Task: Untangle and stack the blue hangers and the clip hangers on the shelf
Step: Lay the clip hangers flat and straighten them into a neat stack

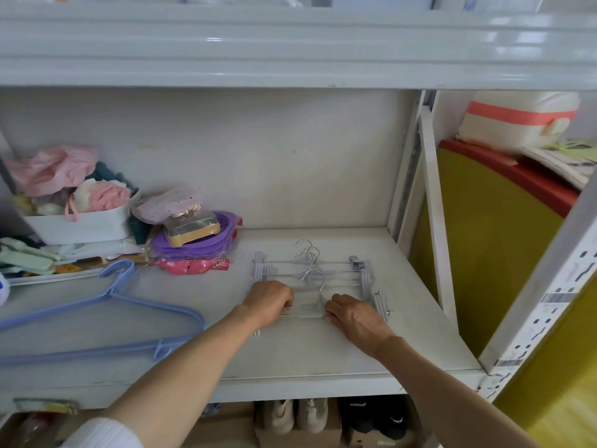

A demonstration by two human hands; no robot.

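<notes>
Several pale lilac clip hangers (336, 273) with metal hooks lie in a loose pile on the white shelf (323, 360), right of its middle. My left hand (269, 300) and my right hand (353, 315) both grip the bar of the nearest clip hanger (308, 312), one at each side of its hook. A stack of blue hangers (106, 302) lies flat on the left part of the shelf, hooks pointing to the back, away from both hands.
A white bin of cloths (80, 221), purple plastic trays (197, 244) and a pink packet (193, 265) crowd the back left. A white upright post (434, 221) bounds the shelf on the right. Shoes (310, 415) stand on the shelf below.
</notes>
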